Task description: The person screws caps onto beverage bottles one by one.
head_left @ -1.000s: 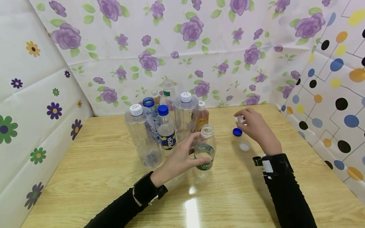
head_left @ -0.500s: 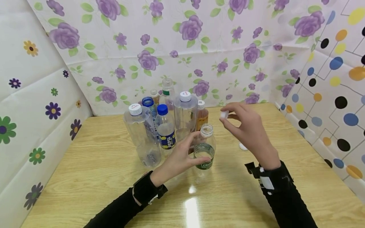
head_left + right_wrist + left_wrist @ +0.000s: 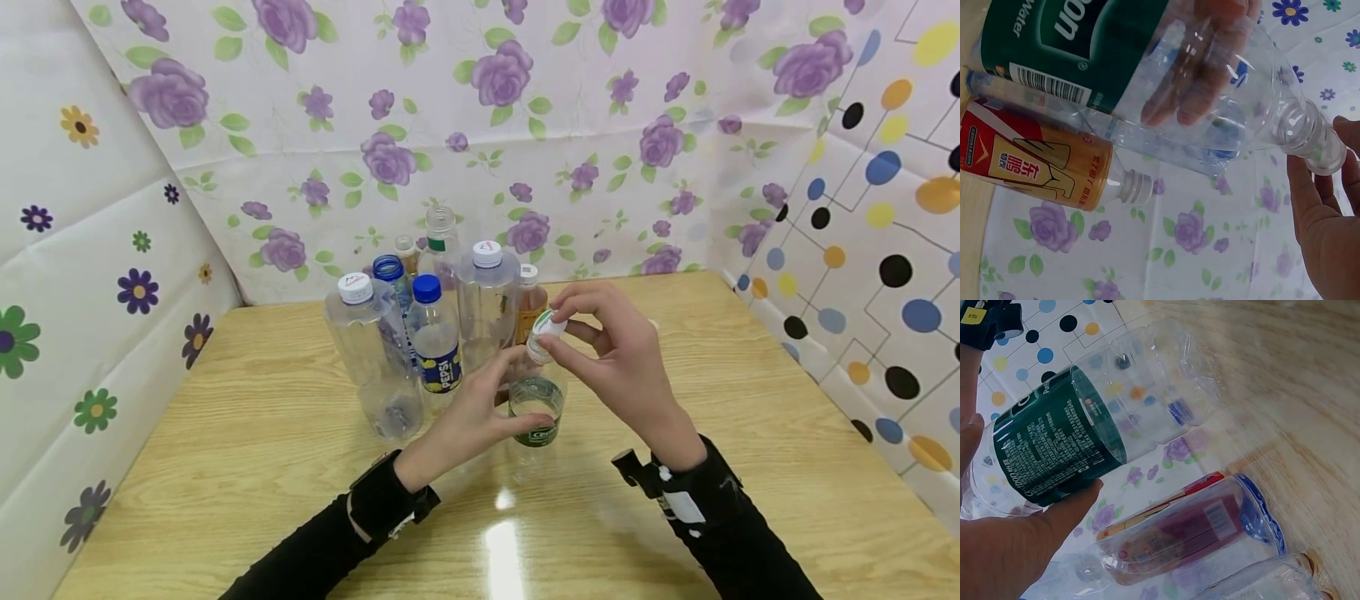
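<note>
My left hand [image 3: 468,425] grips an upright clear plastic bottle with a green label [image 3: 538,408], its fingers behind and thumb in front. In the left wrist view the thumb lies along the bottle's green label [image 3: 1054,440]. My right hand [image 3: 618,350] pinches a white bottle cap [image 3: 550,323] between thumb and fingers at that bottle's mouth. From the head view the cap looks tilted; whether it sits on the thread I cannot tell. In the right wrist view the bottle neck [image 3: 1294,128] leads up to the pinching fingers.
Left of the bottle stand a blue-capped Pepsi bottle [image 3: 437,342] and a large clear bottle with a white cap [image 3: 375,367]. Behind are another large white-capped bottle [image 3: 487,300], an uncapped blue-necked bottle [image 3: 390,271] and an orange-labelled bottle [image 3: 1041,156]. A patterned wall backs the wooden table [image 3: 247,467].
My right hand has lifted the white cap from the table's right side and carried it left to the green-labelled bottle's mouth. My left hand has stayed on the bottle.
</note>
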`<action>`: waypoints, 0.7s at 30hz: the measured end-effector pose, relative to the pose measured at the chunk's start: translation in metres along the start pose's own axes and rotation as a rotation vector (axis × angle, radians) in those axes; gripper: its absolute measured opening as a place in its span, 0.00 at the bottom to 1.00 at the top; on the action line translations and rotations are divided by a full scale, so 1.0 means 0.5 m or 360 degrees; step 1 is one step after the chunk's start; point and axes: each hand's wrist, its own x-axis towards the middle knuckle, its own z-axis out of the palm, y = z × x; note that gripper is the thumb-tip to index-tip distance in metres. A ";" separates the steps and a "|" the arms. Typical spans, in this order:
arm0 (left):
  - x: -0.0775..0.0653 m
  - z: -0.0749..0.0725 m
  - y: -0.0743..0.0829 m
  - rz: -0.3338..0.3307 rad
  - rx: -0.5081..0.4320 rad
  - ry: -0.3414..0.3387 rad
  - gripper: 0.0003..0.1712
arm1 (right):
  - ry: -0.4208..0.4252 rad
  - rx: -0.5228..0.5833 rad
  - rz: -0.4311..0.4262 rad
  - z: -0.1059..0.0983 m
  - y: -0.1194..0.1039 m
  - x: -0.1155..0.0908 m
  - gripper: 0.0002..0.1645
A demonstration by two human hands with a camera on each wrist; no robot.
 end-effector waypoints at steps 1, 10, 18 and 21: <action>0.000 0.000 0.000 0.0001 -0.0003 0.0001 0.44 | -0.0006 0.0012 0.0001 0.001 0.001 0.000 0.22; -0.002 -0.001 0.001 0.0009 -0.0009 -0.0010 0.45 | -0.0104 -0.0046 0.0027 -0.001 0.011 -0.004 0.18; -0.001 -0.002 0.002 0.0010 -0.0007 -0.0016 0.45 | -0.0133 -0.0097 0.0024 -0.006 0.014 -0.004 0.16; -0.002 -0.003 0.001 0.0009 -0.0018 -0.0026 0.45 | -0.0156 -0.0148 0.0034 -0.006 0.012 -0.004 0.15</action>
